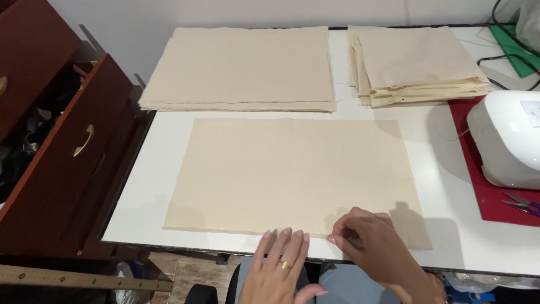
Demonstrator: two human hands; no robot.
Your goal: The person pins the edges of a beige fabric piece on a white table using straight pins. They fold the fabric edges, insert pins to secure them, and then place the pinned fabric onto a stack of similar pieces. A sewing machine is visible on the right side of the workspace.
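Observation:
A single cream fabric sheet (287,169) lies flat on the white table (152,163). My left hand (281,267), with a gold ring on one finger, rests flat with its fingertips on the sheet's near edge. Just to its right, my right hand (371,247) pinches that same near edge between thumb and fingers. Both hands are at the front edge of the table.
A tall stack of cream sheets (242,67) sits at the back, a folded stack (419,65) to its right. A white sewing machine (503,141) stands on a red mat (495,202) with small snips (523,204). Open brown drawers (67,152) and a ruler (79,278) are on the left.

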